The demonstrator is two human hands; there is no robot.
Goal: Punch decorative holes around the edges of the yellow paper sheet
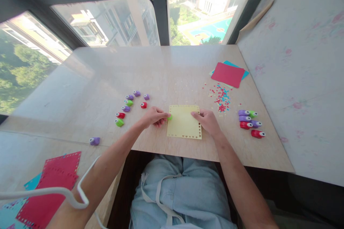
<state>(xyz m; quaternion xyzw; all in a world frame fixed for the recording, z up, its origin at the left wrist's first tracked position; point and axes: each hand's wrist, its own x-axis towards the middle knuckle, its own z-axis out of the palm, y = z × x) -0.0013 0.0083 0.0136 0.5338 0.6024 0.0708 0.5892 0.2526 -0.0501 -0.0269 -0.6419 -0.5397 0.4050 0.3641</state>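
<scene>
At far left, red paper cards with perforated borders (51, 186) lie overlapping on blue sheets; a white cable (64, 190) crosses in front of them. Above and to the right, a single small purple plastic punch (94, 141) sits apart on the pale wood-grain table (88, 75). Next, a loose group of eight small purple, green and red plastic punches (125, 108) is noted. The left hand (156, 116) is closed, thumb over fingers, on a small bright-green object (170, 117), mostly hidden, at the left edge of a rectangular pale-yellow paper card (184, 121). This card lies between the hands, cut-out shapes visible along its right and bottom borders. The right hand (206, 120) pinches its right edge, thumb on top. Further right: scattered red, blue and pale confetti (222, 98); beyond it, stacked red and blue paper cards (228, 74). At far right, six purple, green and red plastic punches (245, 125) stand grouped, one red unit slightly nearer the person.
</scene>
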